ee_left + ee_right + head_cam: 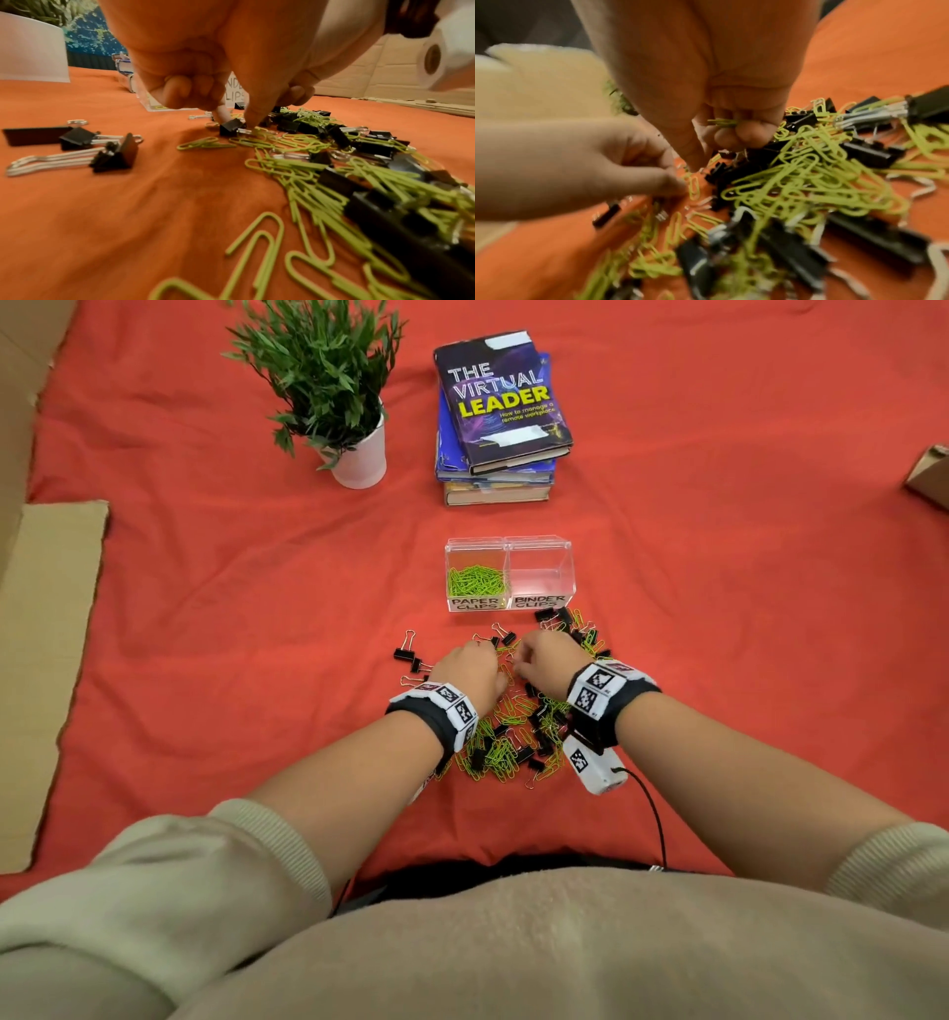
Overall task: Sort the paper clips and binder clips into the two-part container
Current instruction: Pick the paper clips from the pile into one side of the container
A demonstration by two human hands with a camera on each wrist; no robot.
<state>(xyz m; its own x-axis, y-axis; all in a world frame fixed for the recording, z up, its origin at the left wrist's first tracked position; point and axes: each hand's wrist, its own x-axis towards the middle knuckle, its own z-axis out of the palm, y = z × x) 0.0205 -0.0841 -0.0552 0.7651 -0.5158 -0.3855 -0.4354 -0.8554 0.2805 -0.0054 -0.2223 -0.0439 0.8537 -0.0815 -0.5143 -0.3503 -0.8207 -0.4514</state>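
A clear two-part container (pixel 565 567) stands on the red cloth; its left half, labelled PAPER CLIPS, holds green paper clips (pixel 475 580), and the BINDER CLIPS half looks empty. A mixed pile of green paper clips (pixel 506 752) and black binder clips (pixel 552 616) lies in front of it. My left hand (pixel 470 667) reaches down into the pile, thumb and forefinger pinching a green paper clip (pixel 694 186) beside a black binder clip (pixel 231 126). My right hand (pixel 544 660) grips a small bundle of green paper clips (pixel 722 122) in its curled fingers, its thumb tip down in the pile.
A potted plant (pixel 359 459) and a stack of books (pixel 500 413) stand behind the container. Cardboard (pixel 46 660) borders the cloth on the left, and a box corner (pixel 932 477) shows at the right. Several binder clips (pixel 113 154) lie apart, left of the pile.
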